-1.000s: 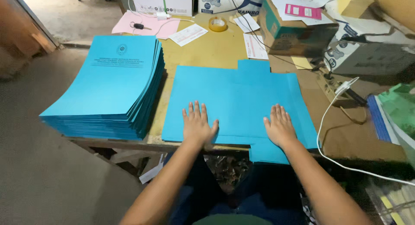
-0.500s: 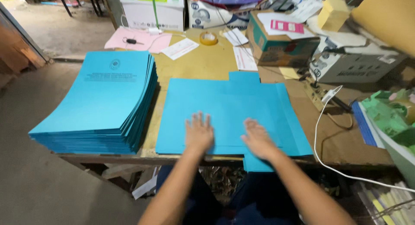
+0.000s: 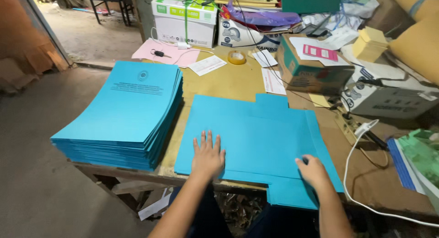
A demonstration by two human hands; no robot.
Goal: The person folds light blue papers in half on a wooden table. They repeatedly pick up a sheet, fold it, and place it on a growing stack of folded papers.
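Blue sheet (image 3: 256,137) lies under both hands, beside blue stack (image 3: 123,114).

Even, soft daylight, brightest on the floor beyond the blue stack (image 3: 125,112), upper left. Stack casts a narrow shadow onto the table (image 3: 228,82) on its right side. Dim below the table edge. No harsh glare. Mostly sharp; slight softness on the right hand (image 3: 313,170). Wide-angle stretch toward the corners.

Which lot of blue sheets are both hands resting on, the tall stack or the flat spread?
The flat spread of blue sheets in the middle. The left hand and right hand press on it, while the tall stack lies untouched beside it.
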